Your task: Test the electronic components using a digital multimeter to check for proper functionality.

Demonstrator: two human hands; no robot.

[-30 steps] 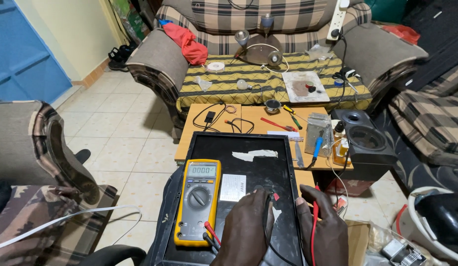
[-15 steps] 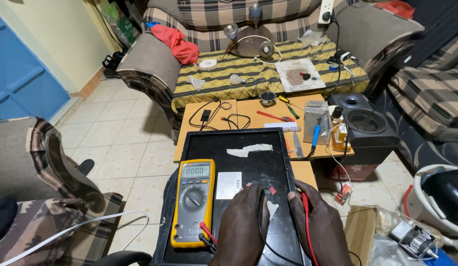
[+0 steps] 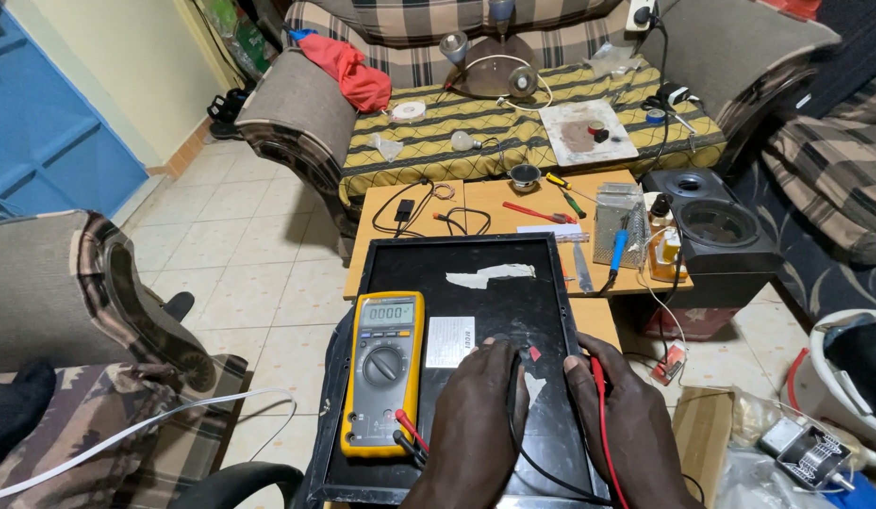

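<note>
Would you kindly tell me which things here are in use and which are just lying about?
In use: left hand, right hand, yellow multimeter, black panel, red lead.
Lying about: screwdrivers, speaker box, red cloth.

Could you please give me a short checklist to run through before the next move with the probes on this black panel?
1. Meter powered: the yellow multimeter shows digits on its display: ok.
2. Leads plugged in: red and black plugs sit in the meter's bottom sockets: ok.
3. Black lead in hand: left hand presses on the black panel, with the black lead running under it: ok.
4. Red lead in hand: right hand holds the red lead: ok.
5. Tips on contact points: hidden under the fingertips: cannot tell.
6. Panel steady: lies flat, edge over the wooden table: ok.
</note>
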